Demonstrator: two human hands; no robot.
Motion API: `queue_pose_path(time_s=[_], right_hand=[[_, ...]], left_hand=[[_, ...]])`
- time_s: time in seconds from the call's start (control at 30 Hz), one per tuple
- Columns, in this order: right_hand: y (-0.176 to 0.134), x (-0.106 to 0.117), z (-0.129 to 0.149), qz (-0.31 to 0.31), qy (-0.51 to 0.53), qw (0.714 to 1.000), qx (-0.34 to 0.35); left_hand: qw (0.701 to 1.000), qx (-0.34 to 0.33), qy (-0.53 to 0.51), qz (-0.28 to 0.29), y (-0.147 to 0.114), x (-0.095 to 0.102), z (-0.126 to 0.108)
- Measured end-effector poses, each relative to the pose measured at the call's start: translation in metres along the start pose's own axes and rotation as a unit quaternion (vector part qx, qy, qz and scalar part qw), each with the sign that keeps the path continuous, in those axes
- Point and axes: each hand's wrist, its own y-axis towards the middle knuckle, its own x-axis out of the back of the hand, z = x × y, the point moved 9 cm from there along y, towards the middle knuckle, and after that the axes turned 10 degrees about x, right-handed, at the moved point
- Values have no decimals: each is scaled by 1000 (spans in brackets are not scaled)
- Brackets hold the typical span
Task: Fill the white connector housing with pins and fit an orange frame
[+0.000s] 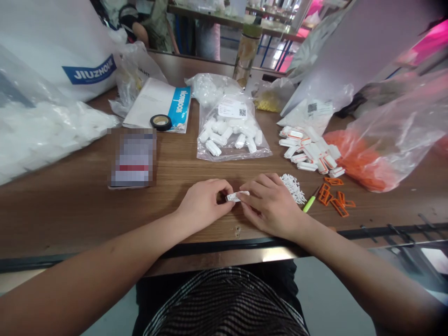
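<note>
Between my two hands, above the wooden table (pixel 175 168), is a small white plastic housing (pixel 238 196). My left hand (pixel 206 200) pinches its left end between thumb and forefinger. The fingers of my right hand (pixel 269 205) close on its right end and partly cover it. Just beyond my right hand lies a heap of tiny white plastic parts (pixel 293 188). To the right of that are a tool with a yellow-green handle (pixel 309 204) and several orange rectangular frames (pixel 339 205). Behind them is a pile of white housings with orange edges (pixel 311 149).
A clear bag of white housings (pixel 233 126) lies ahead. At left are a phone-like blurred device (pixel 133 158), a notebook (pixel 150 102) with a roll of black tape (pixel 161 122), and a large bag (pixel 42 135). A bag of orange parts (pixel 371 158) and a bottle (pixel 246 53) stand beyond.
</note>
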Motion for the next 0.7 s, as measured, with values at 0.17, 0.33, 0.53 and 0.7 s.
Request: queue_pose_path(time_s=[0.17, 0.33, 0.53, 0.7], right_hand=[[-43, 31, -64, -123, 50, 983, -124], [-124, 26, -162, 55, -28, 913, -403], [-149, 13, -175, 87, 7, 899, -430], [-141, 13, -169, 95, 12, 910, -404]], left_hand=[[1000, 0, 1, 10, 0, -1, 1], [1000, -1, 10, 7, 1, -1, 1], [1000, -2, 10, 8, 1, -1, 1], [1000, -2, 5, 4, 1, -1, 2]])
